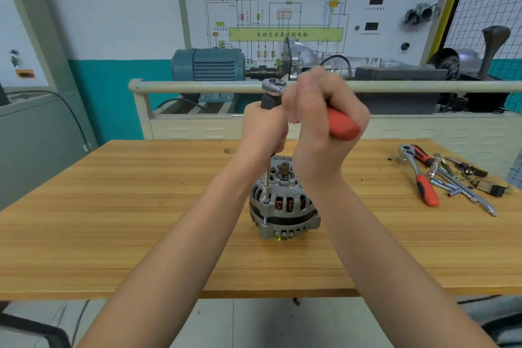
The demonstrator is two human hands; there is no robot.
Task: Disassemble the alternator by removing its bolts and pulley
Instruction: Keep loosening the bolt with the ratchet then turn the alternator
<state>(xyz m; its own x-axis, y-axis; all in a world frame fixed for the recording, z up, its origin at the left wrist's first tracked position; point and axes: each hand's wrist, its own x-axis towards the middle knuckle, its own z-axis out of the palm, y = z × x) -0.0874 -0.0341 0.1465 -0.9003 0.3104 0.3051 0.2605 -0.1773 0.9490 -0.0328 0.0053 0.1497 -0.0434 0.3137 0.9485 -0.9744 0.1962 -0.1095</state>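
A grey alternator (285,206) stands on the wooden table (141,220), shaft end up, its brass-coloured pulley (282,238) just visible underneath. A thin extension bar (267,178) rises upright from a bolt (265,200) on the housing's left side. My left hand (262,127) is closed around the upper part of that bar, below the ratchet head (273,85). My right hand (319,121) grips the ratchet's red handle (343,126), which points right. My hands hide most of the tool between the head and the bar.
At the table's right lie a second red-handled ratchet (421,175), chrome extension bars (463,192) and small loose parts (485,186). Behind the table stands a training rig with a rail (197,86), a blue motor (209,65) and a wiring board.
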